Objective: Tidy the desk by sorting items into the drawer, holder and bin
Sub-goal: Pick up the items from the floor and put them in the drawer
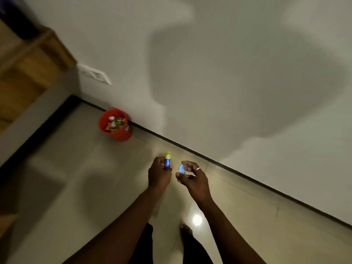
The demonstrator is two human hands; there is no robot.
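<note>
My left hand [159,175] grips a blue glue stick [167,161] with its yellow cap far; my right hand [191,177] pinches a small clear jar [183,169]; the red bin [115,124] stands far left by the wall [209,54].

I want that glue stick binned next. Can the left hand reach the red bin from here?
Probably not yet: the left hand, holding the glue stick, is well short of the red bin, though only bare floor lies between.

floor [95,168]: glossy tile | bin [122,135]: red plastic | shelf [28,73]: wood
</note>
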